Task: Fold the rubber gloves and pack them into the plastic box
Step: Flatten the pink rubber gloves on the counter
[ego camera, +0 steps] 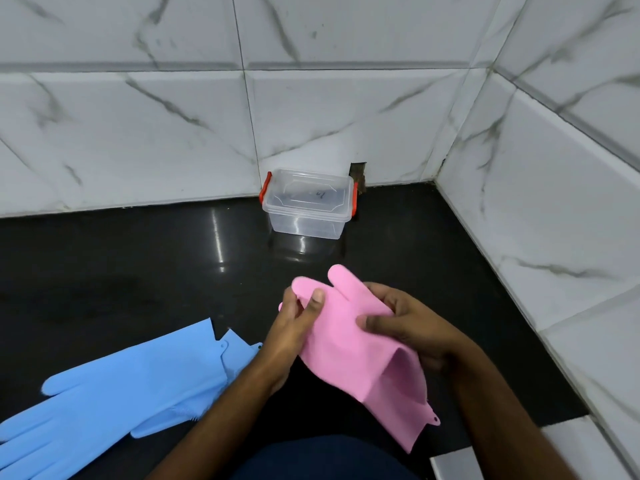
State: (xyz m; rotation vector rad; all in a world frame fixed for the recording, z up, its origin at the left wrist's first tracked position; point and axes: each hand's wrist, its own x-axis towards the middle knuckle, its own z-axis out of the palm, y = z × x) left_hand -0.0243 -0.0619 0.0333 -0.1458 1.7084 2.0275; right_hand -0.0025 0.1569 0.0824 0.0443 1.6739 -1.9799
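Observation:
A pink rubber glove [349,344] hangs in the air between both hands, fingers pointing away and cuff drooping toward me. My left hand [294,323] pinches its finger end, and my right hand [412,323] grips its right side near the palm. Blue rubber gloves [114,386] lie flat on the black counter at lower left, one over another. A clear plastic box [308,206] with red side clips and its lid on stands against the back wall, well beyond the hands.
The black glossy counter [138,271] is bounded by marble-tiled walls [346,116] at the back and right, meeting in a corner. A dark hole in the wall [358,176] sits just right of the box. A white ledge edge [457,462] shows at lower right.

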